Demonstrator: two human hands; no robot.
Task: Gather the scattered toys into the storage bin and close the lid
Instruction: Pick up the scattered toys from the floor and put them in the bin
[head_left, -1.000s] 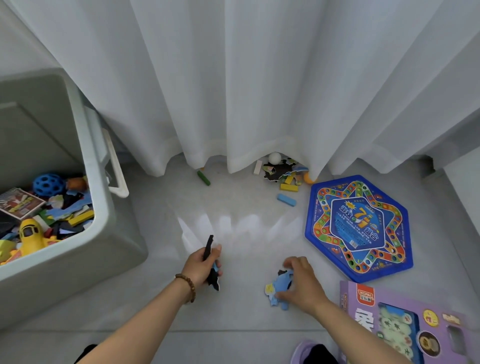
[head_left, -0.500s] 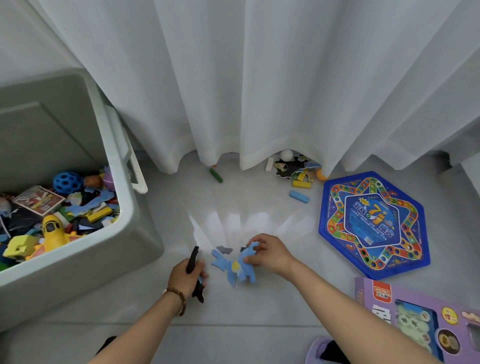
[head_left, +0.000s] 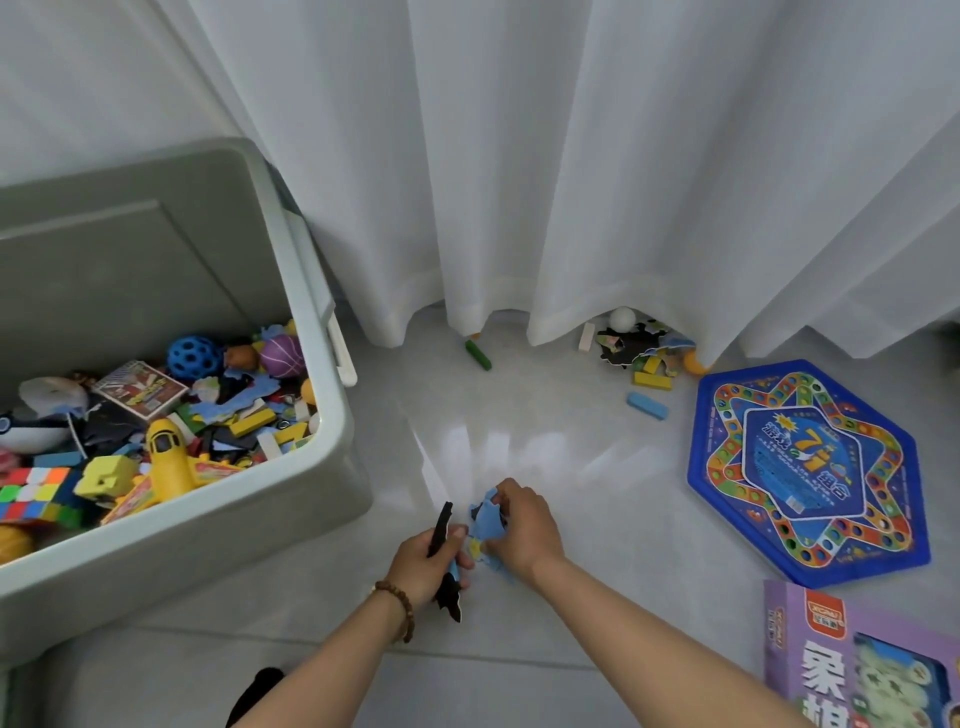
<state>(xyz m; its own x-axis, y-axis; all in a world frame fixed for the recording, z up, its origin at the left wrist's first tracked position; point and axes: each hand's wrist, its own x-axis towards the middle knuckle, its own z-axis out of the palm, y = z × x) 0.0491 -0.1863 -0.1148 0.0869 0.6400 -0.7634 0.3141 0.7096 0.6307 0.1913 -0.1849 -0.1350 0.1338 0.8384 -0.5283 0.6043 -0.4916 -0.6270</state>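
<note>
head view looks down at a pale tiled floor (head_left: 545, 431) in front of a white curtain (head_left: 519, 156). the left hand (head_left: 426, 564), with a beaded bracelet (head_left: 400, 605) at the wrist, has its fingers curled round a thin black flat piece (head_left: 441, 525) that sticks out above and below the fist. just beside it the right hand (head_left: 524, 530) pinches a bunch of blue foam pieces (head_left: 488, 519) between thumb and bent fingers, low over the floor; whether the pieces touch the tiles i cannot tell. the two hands are almost touching. the grey storage bin (head_left: 208, 545) stands open at the left, near the hands, and already holds a heap of toys: a yellow plane (head_left: 169, 457), a colour cube (head_left: 34, 491), a blue holed ball (head_left: 193, 356) and many flat foam bits. still loose on the floor by the curtain hem are a green block (head_left: 478, 355), a yellow block (head_left: 652, 381), a blue block (head_left: 647, 406), a white ball (head_left: 622, 318) and some dark puzzle pieces (head_left: 623, 343), partly hidden under the cloth. a blue hexagonal game board (head_left: 810, 470) lies flat at the right, well apart from the bin, and a purple box (head_left: 810, 670) sits nearer the right forearm, cut off by the frame edge.
</note>
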